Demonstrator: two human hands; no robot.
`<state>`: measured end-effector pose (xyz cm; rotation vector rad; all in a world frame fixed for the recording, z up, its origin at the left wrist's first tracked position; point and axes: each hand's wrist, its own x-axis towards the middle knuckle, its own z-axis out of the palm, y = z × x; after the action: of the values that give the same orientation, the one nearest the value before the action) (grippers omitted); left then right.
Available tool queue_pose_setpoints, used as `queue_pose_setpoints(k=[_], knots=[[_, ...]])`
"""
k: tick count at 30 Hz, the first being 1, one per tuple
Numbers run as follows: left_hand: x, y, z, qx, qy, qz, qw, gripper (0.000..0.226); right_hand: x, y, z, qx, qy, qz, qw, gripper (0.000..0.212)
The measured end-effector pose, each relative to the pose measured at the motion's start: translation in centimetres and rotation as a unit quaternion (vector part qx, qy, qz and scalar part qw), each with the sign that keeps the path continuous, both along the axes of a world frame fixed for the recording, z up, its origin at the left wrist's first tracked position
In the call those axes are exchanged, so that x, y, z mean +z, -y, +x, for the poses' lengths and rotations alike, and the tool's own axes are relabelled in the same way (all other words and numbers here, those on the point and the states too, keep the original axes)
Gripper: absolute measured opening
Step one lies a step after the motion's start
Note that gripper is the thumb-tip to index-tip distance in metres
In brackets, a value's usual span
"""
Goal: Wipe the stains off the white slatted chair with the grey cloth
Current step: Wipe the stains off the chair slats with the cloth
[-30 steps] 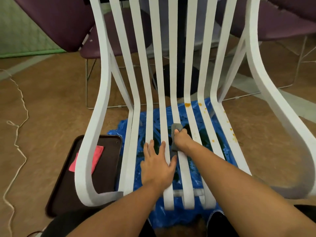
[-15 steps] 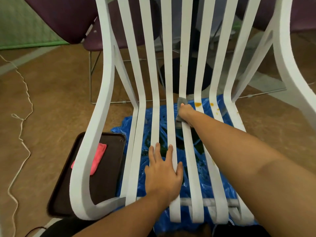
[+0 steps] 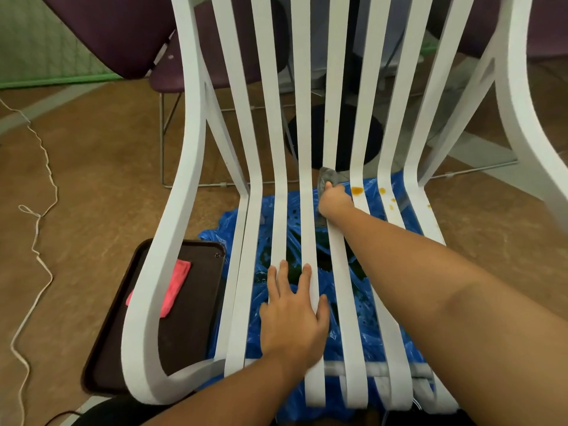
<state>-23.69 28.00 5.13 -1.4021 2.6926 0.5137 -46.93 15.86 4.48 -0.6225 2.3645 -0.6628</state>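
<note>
Right hand (image 3: 335,199) pressing grey cloth (image 3: 326,176) onto a middle slat at the bend of the white slatted chair (image 3: 172,210). Orange stains (image 3: 357,190) just beside, on neighbouring slats. Left hand (image 3: 292,315) flat on seat slats, fingers (image 3: 284,272) spread. Blue plastic sheet (image 3: 227,232) underneath; pink cloth (image 3: 176,284) lying on dark tray (image 3: 196,318).

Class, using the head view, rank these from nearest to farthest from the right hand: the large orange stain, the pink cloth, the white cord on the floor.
From the right hand:
1. Large orange stain, on the slat just right of it.
2. Pink cloth, on the dark tray, lower left.
3. White cord, far left on the floor.
</note>
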Motion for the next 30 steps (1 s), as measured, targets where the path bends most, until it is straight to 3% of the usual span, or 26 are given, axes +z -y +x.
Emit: queue_pose_setpoints(k=[5, 11, 20, 30], knots=[[-0.1, 0.0, 0.1, -0.002, 0.003, -0.010, 1.000, 0.064, -0.3, -2.2, 1.9, -0.001, -0.001, 0.003, 1.000, 0.042], [0.1, 0.0, 0.1, 0.001, -0.013, -0.019, 1.000, 0.058, 0.3, -6.7, 5.4, -0.061, 0.062, -0.010, 0.996, 0.041], [0.3, -0.3, 0.2, 0.020, -0.032, -0.035, 0.999, 0.048, 2.1, -15.8, 11.9, -0.070, 0.156, -0.037, 0.985, 0.040], [0.9, -0.9, 0.6, 0.035, -0.049, -0.024, 0.998, 0.045, 3.5, -23.6, 18.0, -0.065, 0.139, -0.026, 0.988, 0.022]])
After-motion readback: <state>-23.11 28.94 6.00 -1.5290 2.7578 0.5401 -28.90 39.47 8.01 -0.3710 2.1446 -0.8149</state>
